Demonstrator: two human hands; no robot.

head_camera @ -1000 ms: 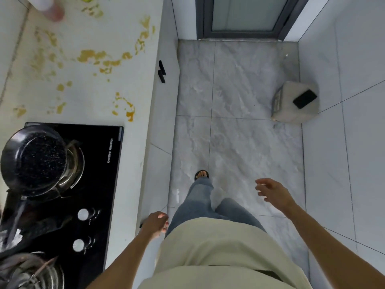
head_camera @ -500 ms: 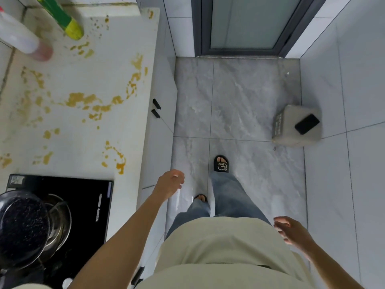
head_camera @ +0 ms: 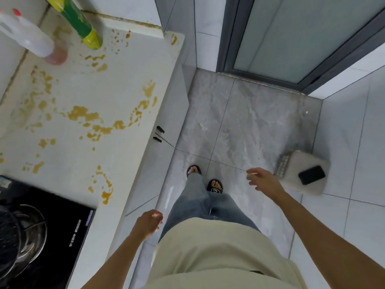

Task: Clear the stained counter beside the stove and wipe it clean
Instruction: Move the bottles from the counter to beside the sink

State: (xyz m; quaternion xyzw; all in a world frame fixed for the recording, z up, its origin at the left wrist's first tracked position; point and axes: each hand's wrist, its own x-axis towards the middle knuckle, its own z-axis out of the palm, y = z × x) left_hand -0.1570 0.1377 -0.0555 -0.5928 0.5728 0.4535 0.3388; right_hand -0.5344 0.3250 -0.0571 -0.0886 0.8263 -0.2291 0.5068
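Observation:
The white counter point(head_camera: 125, 76) on the left is spattered with yellow-orange stains point(head_camera: 87, 116). At its far end stand a clear bottle with pinkish liquid point(head_camera: 31, 38) and a green and yellow bottle point(head_camera: 83, 26). The black stove point(head_camera: 52, 226) lies at the near left with a pot on a burner. My left hand point(head_camera: 149, 223) hangs beside the cabinet front, fingers loosely curled, holding nothing. My right hand point(head_camera: 263, 180) is out over the floor, fingers relaxed and empty.
A grey marble floor point(head_camera: 250, 126) runs to a frosted glass door point(head_camera: 302, 34) ahead. A fuzzy grey stool point(head_camera: 291, 170) with a black phone point(head_camera: 311, 175) on it stands by the right wall. Black cabinet handles point(head_camera: 159, 133) stick out below the counter edge.
I have walked forward along the counter, so the stained area and both bottles are nearer. My left hand has dropped back to my side and my right hand has swung forward.

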